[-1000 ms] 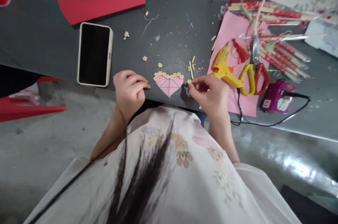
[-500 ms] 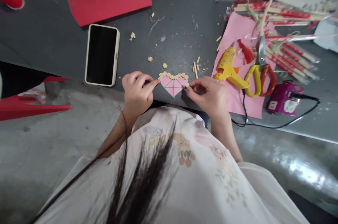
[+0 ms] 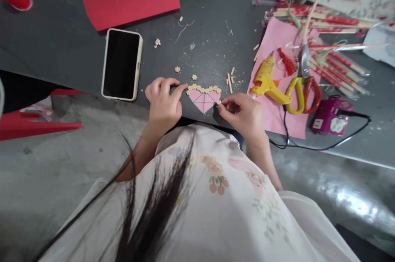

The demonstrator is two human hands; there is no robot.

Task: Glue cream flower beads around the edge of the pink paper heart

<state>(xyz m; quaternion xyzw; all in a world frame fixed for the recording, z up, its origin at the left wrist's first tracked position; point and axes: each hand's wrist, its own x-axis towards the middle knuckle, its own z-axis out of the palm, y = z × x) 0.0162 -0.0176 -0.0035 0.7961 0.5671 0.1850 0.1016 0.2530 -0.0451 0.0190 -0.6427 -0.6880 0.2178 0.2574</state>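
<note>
I have the pink paper heart (image 3: 200, 97) in view near the counter's front edge, its point toward the wearer and a border of pale little flowers (image 3: 204, 90) along its top. The right hand (image 3: 242, 112) is at the heart's right side, thumb and forefinger pinched on one small flower (image 3: 219, 102) right at that edge; I can't tell whether the piece rests on the paper. The left hand (image 3: 164, 99) is on the heart's other side, loosely curled with thumb and forefinger apart. I see nothing in its grasp; the forefinger's tip reaches the upper left corner of the heart, and I can't make out if it touches.

The counter (image 3: 212, 54) is dark and scattered with crumbs. Just beyond the heart I see two loose flowers, and short sticks (image 3: 230, 83) lie beyond its right side. Well left of the heart is a phone (image 3: 121, 64), with red paper (image 3: 132, 2) farther back. Well to its right, pink paper (image 3: 286, 124) lies under a yellow glue gun (image 3: 268, 82) and scissors (image 3: 295, 96), with a purple box (image 3: 329, 117) past them. Below the heart's level, left of the wearer, I see grey floor (image 3: 92, 146).
</note>
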